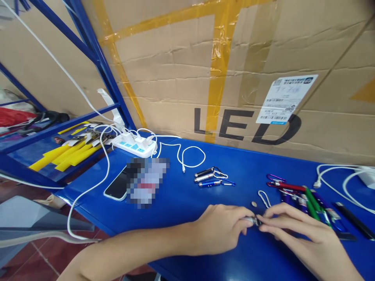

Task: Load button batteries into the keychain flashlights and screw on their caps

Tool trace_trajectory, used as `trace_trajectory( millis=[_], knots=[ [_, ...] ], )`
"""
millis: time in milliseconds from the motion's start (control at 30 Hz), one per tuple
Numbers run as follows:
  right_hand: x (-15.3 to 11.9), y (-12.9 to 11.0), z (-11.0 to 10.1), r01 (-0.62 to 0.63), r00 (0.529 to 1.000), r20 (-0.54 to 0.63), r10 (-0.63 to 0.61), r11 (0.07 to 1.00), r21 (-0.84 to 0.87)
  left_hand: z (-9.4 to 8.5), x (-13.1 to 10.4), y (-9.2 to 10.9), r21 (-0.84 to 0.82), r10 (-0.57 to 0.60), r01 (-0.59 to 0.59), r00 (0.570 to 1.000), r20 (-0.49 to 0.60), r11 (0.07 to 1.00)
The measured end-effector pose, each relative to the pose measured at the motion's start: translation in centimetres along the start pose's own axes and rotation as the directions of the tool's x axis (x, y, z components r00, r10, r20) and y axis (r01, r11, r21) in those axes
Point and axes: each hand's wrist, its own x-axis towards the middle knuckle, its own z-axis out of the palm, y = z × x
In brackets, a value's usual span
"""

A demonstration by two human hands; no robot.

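Observation:
My left hand (221, 230) is closed around a small silver keychain flashlight (251, 220), most of it hidden by the fingers. At its dark end, the fingertips of my right hand (301, 234) pinch closed; exactly what they grip there is too small to tell. Just beyond the hands lie a small round button cell (254, 203) and a silver carabiner clip (265, 198). Further left, a black flashlight (204, 172), a silver one (205, 178) and a blue one (210, 184) rest side by side with clips attached. More flashlights, among them a red one (288, 186) and a green one (312, 205), are piled beside my right hand.
On the blue table (175, 210) are a phone (117, 185), a blurred patch and a white power strip (136, 145) with trailing cables. A large cardboard box (170, 78) stands behind. Yellow-handled tools (67, 154) lie left of the blue frame (102, 70).

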Motion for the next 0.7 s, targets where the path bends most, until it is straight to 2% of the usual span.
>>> trace_trajectory(
  millis=[167,333,467,567,700],
  knots=[
    [-0.4,0.5,0.1,0.053,0.998,0.017,-0.052,0.995,-0.081,0.2,0.0,-0.2,-0.069,-0.077,0.080,0.996,0.044,0.994],
    [-0.1,-0.5,0.2,-0.032,0.999,-0.002,0.032,0.999,-0.028,0.7,-0.2,-0.5,-0.128,-0.078,0.081,0.996,0.034,0.988],
    [0.5,-1.2,0.4,-0.174,0.985,0.026,0.172,0.979,0.107,1.2,-0.2,-0.8,-0.138,-0.025,0.027,1.000,0.014,0.990],
    [0.8,-1.5,0.7,-0.315,0.949,0.052,0.311,0.927,0.203,1.5,-0.1,-1.1,-0.199,-0.005,0.000,1.000,-0.025,0.980],
    [1.1,-1.7,1.0,-0.438,0.897,0.079,0.434,0.855,0.278,1.9,0.0,-1.3,-0.255,0.015,-0.036,0.996,-0.085,0.966]
  ],
)
